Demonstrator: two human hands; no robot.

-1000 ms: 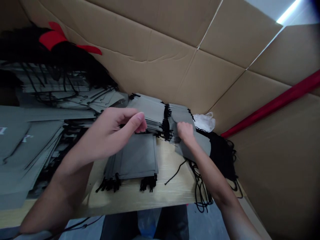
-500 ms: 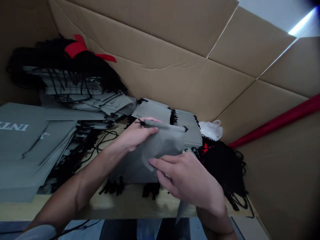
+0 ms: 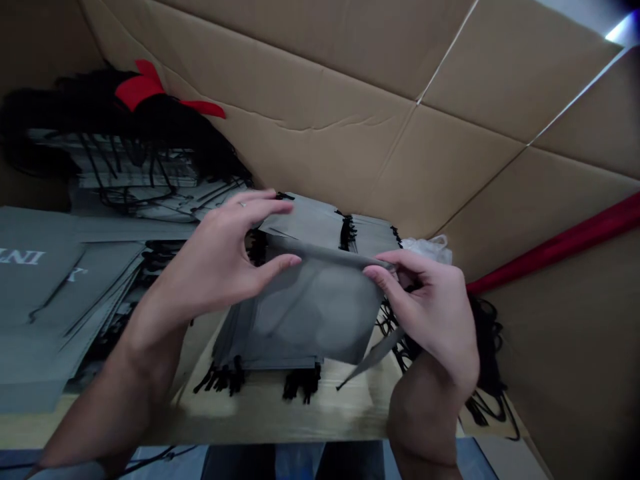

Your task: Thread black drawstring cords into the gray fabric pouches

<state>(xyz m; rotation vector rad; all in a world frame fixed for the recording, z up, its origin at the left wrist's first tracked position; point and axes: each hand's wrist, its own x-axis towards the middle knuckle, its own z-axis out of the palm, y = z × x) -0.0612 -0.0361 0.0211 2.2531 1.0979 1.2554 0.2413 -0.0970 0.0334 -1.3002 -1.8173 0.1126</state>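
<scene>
My right hand (image 3: 425,293) pinches the upper right corner of a grey drawstring bag (image 3: 320,307), thumb towards me. The bag hangs tilted over a stack of like bags (image 3: 240,340), whose black cord ends (image 3: 303,383) stick out at the front. Around the bag's upper left end, my left hand (image 3: 230,247) is open, thumb and fingers spread wide apart; whether the thumb touches the fabric I cannot tell. Below my right hand dangles a narrow grey strip (image 3: 377,357) with a dark tip, its upper end hidden by the hand.
Grey printed bags (image 3: 35,313) lie piled at the left. Behind them, black cords (image 3: 185,133) tied with a red band (image 3: 140,90) rest on more bags. Two further stacks (image 3: 310,217) stand near the cardboard wall (image 3: 300,80). More black cords (image 3: 487,340) and white plastic (image 3: 430,248) are at the right.
My right hand has moved up from the bag's front to its upper right corner and grips there. My left hand has loosened from the top left end and spread its fingers.
</scene>
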